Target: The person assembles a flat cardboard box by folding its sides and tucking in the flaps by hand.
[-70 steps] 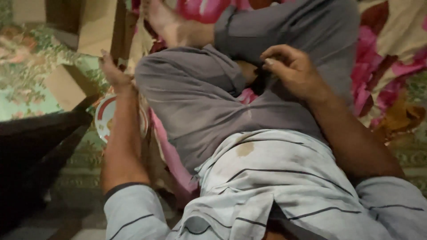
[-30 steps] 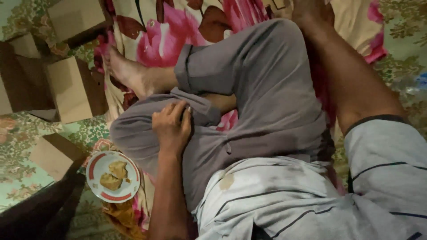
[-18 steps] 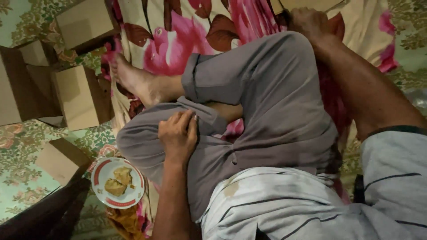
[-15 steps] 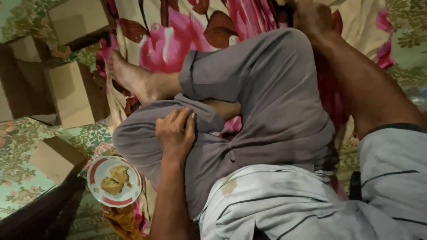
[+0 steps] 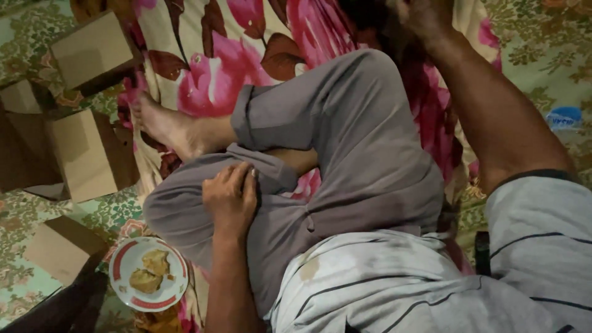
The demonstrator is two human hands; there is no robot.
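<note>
Dim floral floor mat (image 5: 536, 37), cardboard boxes (image 5: 86, 154)

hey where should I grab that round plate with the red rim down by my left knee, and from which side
Take the plate by its raised rim at the near-right edge, the part closest to the left hand resting on the grey trousers. It lies flat with pieces of food in the middle, so a level grip, thumb on the rim and fingers slid underneath, probably keeps them in place.

Seated person, legs crossed in grey trousers (image 5: 345, 154). Left hand (image 5: 230, 198) rests flat on the knee; right hand (image 5: 425, 15) reaches up over a floral cloth (image 5: 203, 55). Round plate (image 5: 148, 274) with food beside cardboard boxes (image 5: 86, 154).
</note>
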